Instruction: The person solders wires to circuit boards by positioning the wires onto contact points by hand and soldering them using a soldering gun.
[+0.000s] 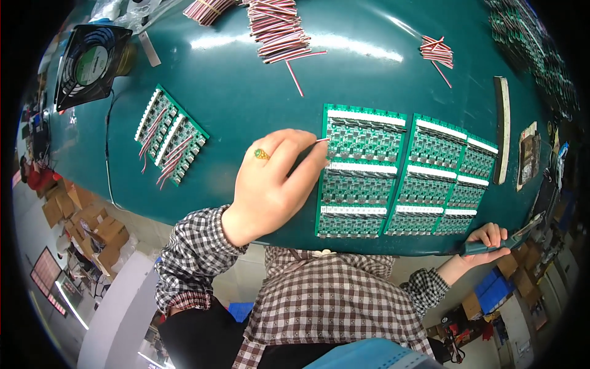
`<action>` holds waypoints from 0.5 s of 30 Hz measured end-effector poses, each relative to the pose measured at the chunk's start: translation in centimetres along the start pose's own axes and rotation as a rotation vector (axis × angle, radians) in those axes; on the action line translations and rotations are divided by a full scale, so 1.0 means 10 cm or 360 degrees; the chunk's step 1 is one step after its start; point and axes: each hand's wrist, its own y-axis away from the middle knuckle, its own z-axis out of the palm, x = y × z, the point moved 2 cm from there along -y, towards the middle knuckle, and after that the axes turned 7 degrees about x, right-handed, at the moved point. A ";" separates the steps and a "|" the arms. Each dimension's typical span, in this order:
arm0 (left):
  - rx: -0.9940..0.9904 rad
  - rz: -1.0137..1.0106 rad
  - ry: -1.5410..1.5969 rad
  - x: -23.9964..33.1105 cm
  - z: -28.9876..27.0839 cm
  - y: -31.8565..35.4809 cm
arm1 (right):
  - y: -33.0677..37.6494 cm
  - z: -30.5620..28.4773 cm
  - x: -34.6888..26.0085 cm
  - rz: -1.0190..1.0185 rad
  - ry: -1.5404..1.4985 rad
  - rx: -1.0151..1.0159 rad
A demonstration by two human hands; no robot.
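Green circuit boards (402, 173) lie in a tight block near the worktop's (246, 92) front edge, and the left hand (270, 184) pinches a short wire (321, 141) with its tip at the block's upper left corner, fingers bunched, seemingly to steady the fine end. At the front right edge the right hand (485, 241) is closed round a green-handled tool (501, 238), which lies along the rim. Bare room stretches between the block and a smaller wired board (170, 135) toward the left edge, while bundles of red-and-white wires (279, 29) sit along the far edge, and a black fan (92, 61) fills the far left corner
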 end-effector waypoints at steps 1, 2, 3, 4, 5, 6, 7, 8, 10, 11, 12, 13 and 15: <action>0.0007 0.0001 -0.0033 0.00 0.02 0.01 | -0.01 0.00 0.00 0.0015 -0.0007 -0.0004; 0.0012 0.0002 -0.0067 -0.01 0.02 0.03 | -0.01 0.00 0.01 0.0018 -0.0001 0.0006; 0.0006 -0.0006 -0.0062 -0.01 0.03 0.03 | -0.01 0.00 0.01 -0.0002 0.0004 0.0020; -0.0010 0.0028 -0.0111 -0.01 0.03 0.03 | -0.01 0.00 0.02 -0.0020 0.0008 0.0033; -0.0025 0.0064 -0.0158 0.00 0.04 0.03 | 0.00 0.00 0.02 -0.0020 0.0015 0.0043; -0.0037 0.0068 -0.0176 -0.01 0.05 0.05 | 0.00 0.00 0.02 -0.0024 0.0007 0.0046; -0.0043 0.0062 -0.0170 -0.01 0.05 0.05 | 0.00 0.01 0.02 -0.0028 -0.0002 0.0049; -0.0054 0.0073 -0.0198 0.00 0.04 0.04 | 0.00 0.01 0.01 -0.0028 0.0001 0.0055; -0.0068 0.0083 -0.0222 0.00 0.04 0.03 | 0.00 0.01 0.01 -0.0042 0.0029 0.0054; -0.0072 0.0074 -0.0219 0.00 0.04 0.04 | 0.00 0.01 0.01 -0.0043 0.0031 0.0060; -0.0075 0.0065 -0.0216 0.00 0.04 0.04 | 0.00 0.01 0.02 -0.0050 0.0032 0.0061; -0.0079 0.0065 -0.0212 -0.01 0.05 0.04 | 0.01 0.02 0.02 -0.0058 0.0034 0.0062; -0.0075 0.0073 -0.0199 -0.01 0.05 0.04 | 0.00 0.01 0.01 -0.0064 0.0035 0.0068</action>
